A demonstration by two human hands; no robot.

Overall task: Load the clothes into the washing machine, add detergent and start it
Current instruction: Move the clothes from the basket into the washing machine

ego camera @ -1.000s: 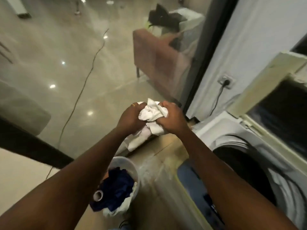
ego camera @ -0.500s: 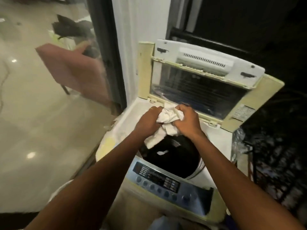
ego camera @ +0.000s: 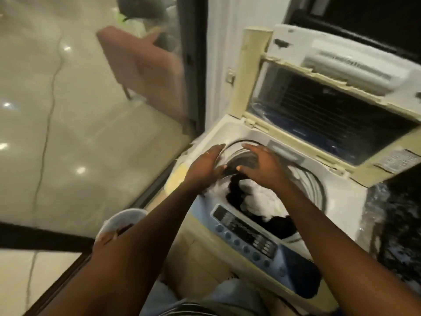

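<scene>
- both hands are empty, fingers spread and apart: the left hand (ego camera: 206, 166) and the right hand (ego camera: 262, 165) are held over the drum mouth at centre frame, nothing clamped in either.
- the clothes (ego camera: 248, 197), white and dark pieces mixed, are seen just below the hands inside the drum (ego camera: 312, 181) of the washer (ego camera: 214, 135); the lid (ego camera: 323, 106) is propped open at upper right.
- a tub (ego camera: 123, 221) is partly hidden behind the left forearm at lower left; something dark shows in it, so more laundry is probably left.
- risk: white and dark pieces washed together could bleed colour.
- risk: a piece draped near the drum's front edge could be caught when the lid is shut, if not pushed down.
- risk: the panel (ego camera: 246, 236) could be pressed by a leaning forearm.
- writing: panel print and the lid sticker (ego camera: 397, 160) are too blurred to be read; no brand can be made out.
</scene>
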